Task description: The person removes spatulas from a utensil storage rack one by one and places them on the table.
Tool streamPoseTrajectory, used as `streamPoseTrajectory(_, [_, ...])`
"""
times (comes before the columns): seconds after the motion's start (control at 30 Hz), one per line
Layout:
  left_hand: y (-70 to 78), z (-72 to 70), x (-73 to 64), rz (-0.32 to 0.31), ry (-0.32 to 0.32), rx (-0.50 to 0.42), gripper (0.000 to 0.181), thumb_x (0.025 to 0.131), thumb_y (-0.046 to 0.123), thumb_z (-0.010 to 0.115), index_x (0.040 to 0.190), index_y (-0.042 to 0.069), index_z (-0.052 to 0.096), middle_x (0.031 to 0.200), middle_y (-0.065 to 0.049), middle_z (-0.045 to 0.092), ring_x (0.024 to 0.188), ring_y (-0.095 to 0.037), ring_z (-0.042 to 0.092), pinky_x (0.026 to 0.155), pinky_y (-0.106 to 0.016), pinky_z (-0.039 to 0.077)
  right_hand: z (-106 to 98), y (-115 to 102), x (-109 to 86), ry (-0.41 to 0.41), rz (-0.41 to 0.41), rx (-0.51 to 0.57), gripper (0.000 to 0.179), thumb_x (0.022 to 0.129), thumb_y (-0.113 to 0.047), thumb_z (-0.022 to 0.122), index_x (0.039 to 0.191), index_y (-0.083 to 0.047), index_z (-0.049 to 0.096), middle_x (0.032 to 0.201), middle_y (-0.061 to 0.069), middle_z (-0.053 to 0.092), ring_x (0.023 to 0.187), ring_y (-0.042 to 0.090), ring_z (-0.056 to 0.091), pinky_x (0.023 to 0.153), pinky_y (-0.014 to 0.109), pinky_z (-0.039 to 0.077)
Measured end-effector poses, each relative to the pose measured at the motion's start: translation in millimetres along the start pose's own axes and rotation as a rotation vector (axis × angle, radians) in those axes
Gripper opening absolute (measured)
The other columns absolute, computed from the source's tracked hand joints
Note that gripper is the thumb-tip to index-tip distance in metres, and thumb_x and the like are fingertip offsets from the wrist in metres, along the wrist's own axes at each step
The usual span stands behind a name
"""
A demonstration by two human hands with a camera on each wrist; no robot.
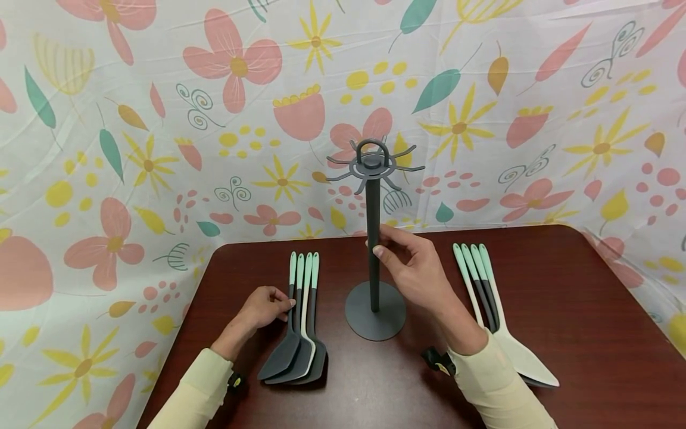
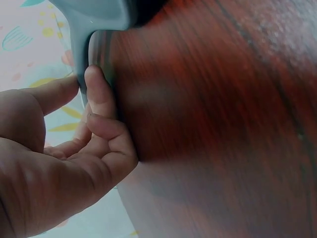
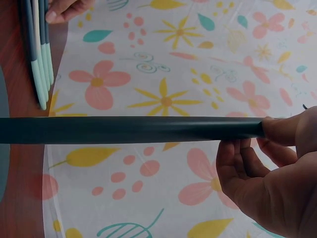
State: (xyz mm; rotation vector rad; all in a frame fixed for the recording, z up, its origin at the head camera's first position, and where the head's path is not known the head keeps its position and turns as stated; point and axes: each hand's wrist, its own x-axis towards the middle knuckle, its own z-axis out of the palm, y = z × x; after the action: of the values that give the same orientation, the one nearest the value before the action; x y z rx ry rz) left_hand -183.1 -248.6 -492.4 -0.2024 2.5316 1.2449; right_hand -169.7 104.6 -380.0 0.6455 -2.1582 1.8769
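On the left of the table, my left hand (image 1: 266,307) pinches the outermost dark grey spatula (image 1: 281,356) on its handle, between thumb and fingers. It lies in a bundle of several spatulas with mint handle ends (image 1: 308,265), their heads overlapping; one is cream-coloured. In the left wrist view, the thumb and index finger meet at the grey handle below the head. Mid-table, an upright dark grey utensil stand (image 1: 373,220) rests on its round base. My right hand (image 1: 417,268) holds its pole around mid-height, thumb in front; the right wrist view shows thumb and fingertips at the pole (image 3: 148,130).
Right of the stand lies a second bundle of mint-tipped utensils (image 1: 527,357), cream and dark grey, partly behind the right forearm. Curved hooks (image 1: 404,168) and a loop top the stand. A floral cloth (image 1: 230,149) hangs behind the dark wooden table (image 1: 595,304).
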Motion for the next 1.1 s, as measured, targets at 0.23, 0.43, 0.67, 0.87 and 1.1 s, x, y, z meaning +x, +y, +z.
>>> streamPoseTrajectory(0.23, [-0.9, 0.7, 0.7, 0.012, 0.001, -0.002, 0.02, 0.102, 0.026, 0.073, 0.103, 0.006, 0.071, 0.088, -0.009, 0.071, 0.076, -0.019, 0.075, 0.089, -0.046, 0.058, -0.6, 1.4, -0.1, 0.0, -0.012, 0.013, 0.04, 0.102, 0.0, 0.069, 0.14, -0.011, 0.07, 0.114, 0.014, 0.075, 0.1, 0.024, 0.072, 0.085, 0.03, 0.062])
streamPoseTrajectory(0.43, [-2.7, 0.4, 0.2, 0.013, -0.004, -0.005, 0.021, 0.104, 0.027, 0.07, 0.104, 0.006, 0.071, 0.093, -0.009, 0.071, 0.077, -0.019, 0.075, 0.091, -0.048, 0.056, 0.2, 0.7, -1.2, 0.008, -0.006, -0.021, 0.038, 0.103, -0.003, 0.069, 0.138, -0.014, 0.072, 0.113, 0.009, 0.077, 0.102, 0.021, 0.072, 0.084, 0.028, 0.06])
streamPoseTrajectory(0.67, [-3.2, 1.1, -0.3, 0.01, 0.005, -0.008, 0.019, 0.105, 0.023, 0.068, 0.106, 0.005, 0.07, 0.104, -0.008, 0.073, 0.078, -0.019, 0.076, 0.092, -0.05, 0.056, 0.7, -0.7, -1.9, 0.011, -0.004, -0.041, 0.035, 0.104, -0.005, 0.068, 0.136, -0.019, 0.073, 0.111, 0.0, 0.077, 0.101, 0.019, 0.072, 0.08, 0.028, 0.059])
streamPoseTrajectory(0.87, [-3.7, 1.6, 1.1, 0.013, 0.007, -0.008, 0.017, 0.105, 0.022, 0.067, 0.105, 0.005, 0.069, 0.113, -0.007, 0.074, 0.077, -0.02, 0.075, 0.092, -0.049, 0.055, 0.0, -2.0, -2.1, 0.004, -0.007, -0.054, 0.035, 0.104, -0.006, 0.068, 0.136, -0.02, 0.073, 0.112, -0.001, 0.077, 0.102, 0.018, 0.071, 0.081, 0.028, 0.058])
streamPoseTrajectory(1.1, [-4.1, 2.4, 1.2, 0.02, 0.011, -0.014, 0.015, 0.105, 0.02, 0.066, 0.104, 0.005, 0.069, 0.117, -0.007, 0.075, 0.077, -0.02, 0.075, 0.09, -0.048, 0.056, -0.2, -4.3, -2.5, 0.005, 0.002, -0.081, 0.034, 0.104, -0.007, 0.068, 0.135, -0.022, 0.073, 0.113, -0.004, 0.077, 0.101, 0.016, 0.072, 0.078, 0.029, 0.058])
